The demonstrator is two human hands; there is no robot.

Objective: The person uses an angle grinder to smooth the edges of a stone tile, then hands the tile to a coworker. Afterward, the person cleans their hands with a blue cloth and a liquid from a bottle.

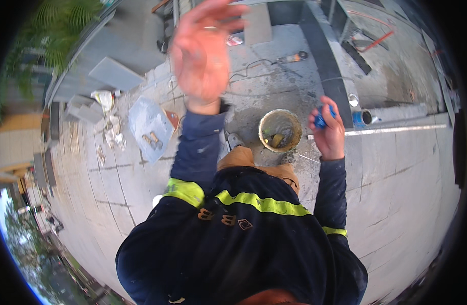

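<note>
My left hand (203, 56) is raised high, close to the camera and smeared by motion. Its fingers stretch out to the right with nothing visible in them. At the right, my right hand (329, 133) is closed around a small bright blue object (325, 117), whose kind I cannot make out. Between my forearms, on the floor by my feet, stands a round bucket (264, 122) with a mortar-crusted rim. Wet grey residue and a yellowish lump lie inside it, and neither hand touches it.
An angle grinder (292, 58) with its cord lies beyond the bucket. A pale plastic sheet (144, 119) with small pieces on it is at left. A long straight bar (396, 130), a blue can (364, 118) and a dark low kerb (322, 61) are at right.
</note>
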